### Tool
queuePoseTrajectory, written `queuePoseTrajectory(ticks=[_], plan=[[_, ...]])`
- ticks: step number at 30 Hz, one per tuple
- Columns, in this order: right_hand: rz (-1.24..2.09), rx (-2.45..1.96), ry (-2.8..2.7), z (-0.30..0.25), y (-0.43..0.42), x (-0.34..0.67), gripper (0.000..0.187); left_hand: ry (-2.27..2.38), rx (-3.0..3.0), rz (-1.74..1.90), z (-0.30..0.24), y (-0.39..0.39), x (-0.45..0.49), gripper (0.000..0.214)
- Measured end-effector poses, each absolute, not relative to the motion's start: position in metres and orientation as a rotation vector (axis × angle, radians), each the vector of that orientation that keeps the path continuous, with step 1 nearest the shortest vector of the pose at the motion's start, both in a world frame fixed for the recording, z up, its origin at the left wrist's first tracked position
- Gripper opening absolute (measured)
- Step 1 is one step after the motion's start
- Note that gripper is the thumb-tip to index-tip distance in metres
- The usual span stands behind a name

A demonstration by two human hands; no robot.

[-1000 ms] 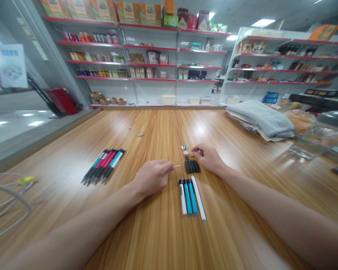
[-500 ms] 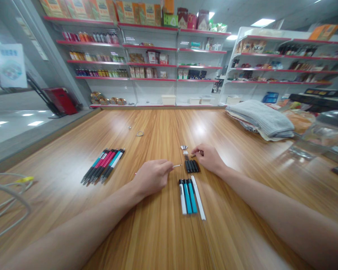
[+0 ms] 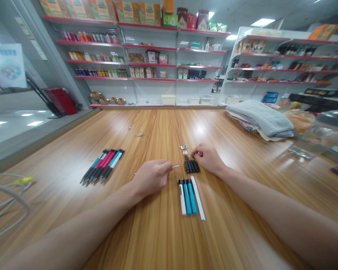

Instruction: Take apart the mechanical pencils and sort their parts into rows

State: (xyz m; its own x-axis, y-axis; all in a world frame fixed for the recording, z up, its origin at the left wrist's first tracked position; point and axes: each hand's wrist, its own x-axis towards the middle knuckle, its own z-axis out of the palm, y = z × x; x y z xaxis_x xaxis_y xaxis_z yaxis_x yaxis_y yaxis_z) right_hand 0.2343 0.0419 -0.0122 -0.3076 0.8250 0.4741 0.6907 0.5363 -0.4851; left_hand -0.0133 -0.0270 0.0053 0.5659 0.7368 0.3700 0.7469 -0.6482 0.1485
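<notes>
**Pen refill pinched in left hand over wooden table; right hand at small parts**

Pen refill (image 3: 177,165): a thin white rod, held level just above the wooden table (image 3: 157,232), its free tip pointing toward the black pen parts (image 3: 192,166). The left hand (image 3: 152,176) is curled, thumb and forefinger pressed together on the near end of the refill; the remaining fingers are folded under.

The right hand (image 3: 207,158) rests on the table just beyond and to the right of the black parts. Its fingers are bent inward and the thumb and forefinger appear closed on something small; what it is cannot be told. The fingertips sit beside a small cluster of metal springs (image 3: 184,148).

Laid parallel on the table nearest the person, between the forearms: a row of pen barrels (image 3: 187,196), one white and two blue, with a loose white refill (image 3: 198,198) alongside on the right.

Well apart to the left lies a bundle of assembled pens (image 3: 103,165), blue, red and black, touching one another.

Further items: a small ring (image 3: 140,133) toward the far side of the table, folded cloth (image 3: 260,120) at far right, grey cable (image 3: 5,195) at the left edge. Store shelving (image 3: 149,56) stands behind.
</notes>
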Motion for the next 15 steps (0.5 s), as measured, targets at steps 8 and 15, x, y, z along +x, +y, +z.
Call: queuePoseTrajectory(ticks=[8, 15], plan=[[0.238, -1.222, -2.022, -0.0112, 0.0406, 0.2357, 0.016, -1.325, -2.754, -0.617, 0.0046, -0.0263, -0.0138, 0.02], [0.301, -1.134, -2.103, -0.0086, 0.038, 0.2366, 0.031, -1.33, -2.755, -0.605, 0.0057, -0.0268, -0.0127, 0.023]])
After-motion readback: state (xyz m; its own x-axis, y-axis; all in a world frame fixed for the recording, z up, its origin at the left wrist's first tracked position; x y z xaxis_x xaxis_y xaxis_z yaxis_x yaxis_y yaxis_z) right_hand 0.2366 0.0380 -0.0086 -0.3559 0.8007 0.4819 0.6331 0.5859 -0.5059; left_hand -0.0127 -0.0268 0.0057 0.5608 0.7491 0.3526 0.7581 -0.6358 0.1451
